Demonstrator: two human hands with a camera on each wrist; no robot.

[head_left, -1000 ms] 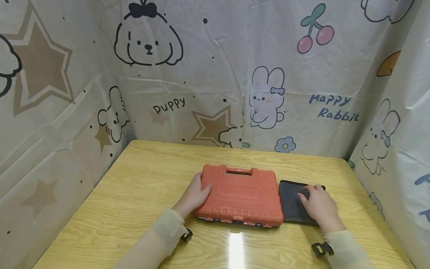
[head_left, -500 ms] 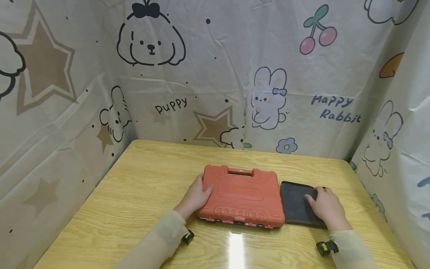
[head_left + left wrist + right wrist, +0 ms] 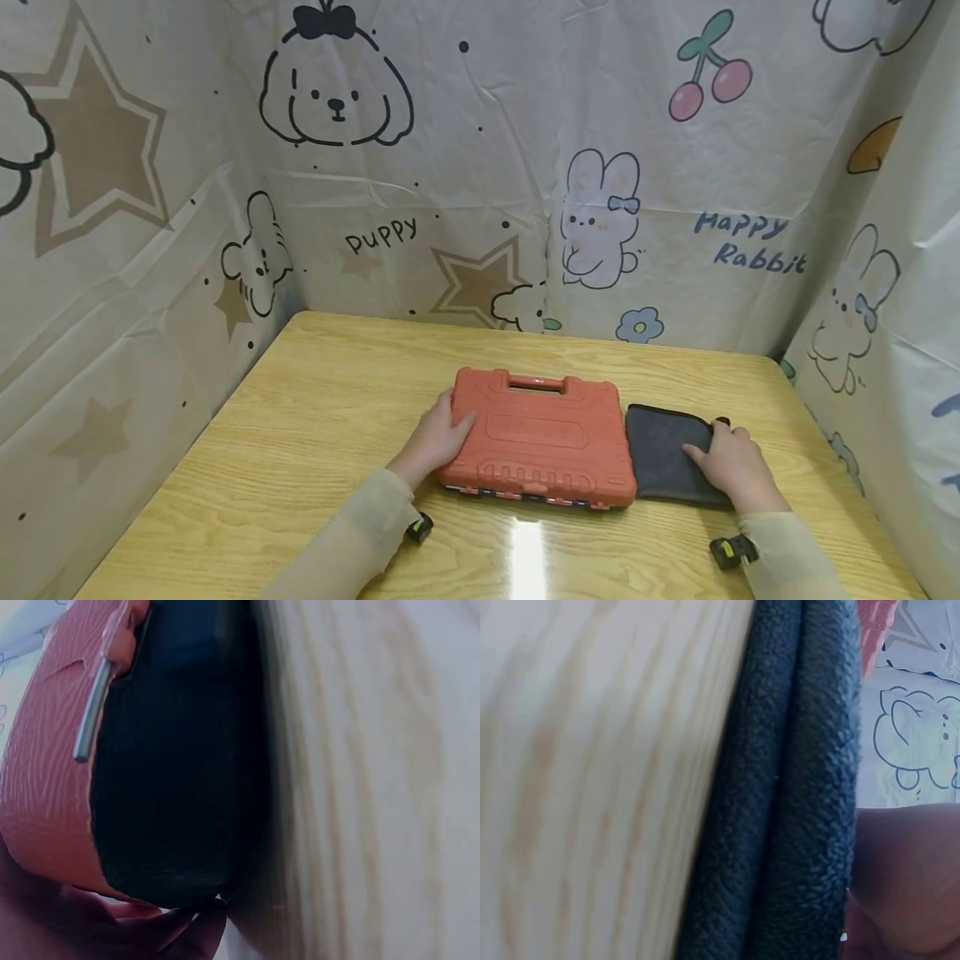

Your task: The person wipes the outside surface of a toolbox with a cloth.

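Note:
A red plastic tool case (image 3: 536, 433) with a moulded handle lies flat on the table, its handle toward the back. My left hand (image 3: 433, 435) grips its left side, thumb on the lid; in the left wrist view the black lower half (image 3: 176, 787) and a metal hinge pin (image 3: 91, 712) show, with fingers at the far end. Just right of the case, a dark grey soft pouch (image 3: 667, 454) lies close against it. My right hand (image 3: 738, 468) holds the pouch's right edge, thumb on top; its other fingers are partly hidden. The right wrist view shows the fuzzy layered edge (image 3: 810, 780) close up.
The wood-grain table (image 3: 322, 400) reaches back to a printed cloth wall (image 3: 465, 183), with more cloth at left and right. Each sleeve carries a small black wrist device (image 3: 733, 552). A light reflection lies in front of the case.
My right hand has slid right across the pouch to its right edge, uncovering more of its top. My left hand and the case keep their place; the view shifted slightly.

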